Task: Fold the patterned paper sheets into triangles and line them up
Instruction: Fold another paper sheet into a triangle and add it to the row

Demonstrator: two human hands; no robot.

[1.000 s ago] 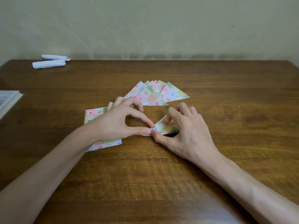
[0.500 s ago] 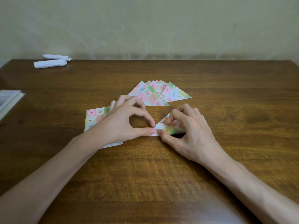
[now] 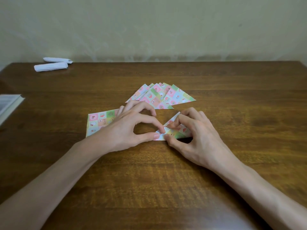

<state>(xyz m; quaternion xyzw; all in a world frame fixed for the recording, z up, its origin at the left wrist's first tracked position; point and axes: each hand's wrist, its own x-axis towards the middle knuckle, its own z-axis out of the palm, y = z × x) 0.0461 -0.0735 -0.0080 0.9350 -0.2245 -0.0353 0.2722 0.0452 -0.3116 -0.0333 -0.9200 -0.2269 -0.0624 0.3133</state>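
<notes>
**Crease being set on current triangle**

Landmark = fan of finished triangles [image 3: 159, 97], laid overlapping at mid table [image 3: 232, 100]. Just in front of it, a sheet being folded [image 3: 176, 133] is held flat on the wood — already triangle-shaped, patterned side up. Its near-left corner is pinched by left hand [image 3: 129, 130], thumb and index tip closed on the paper, other fingers curled. Right hand [image 3: 197, 138] is pressed on the same piece: thumb at near edge, index bent down onto the top layer. Step judged as corner alignment/crease sharpening, approx mid-task. Next move prob. calls for a firm run along the fold, then placement beside the fan w/ edges matched. Unfolded sheets [image 3: 99, 120] lie front-left of fan, partly under the left wrist — count can't be told. No containers seen.
</notes>
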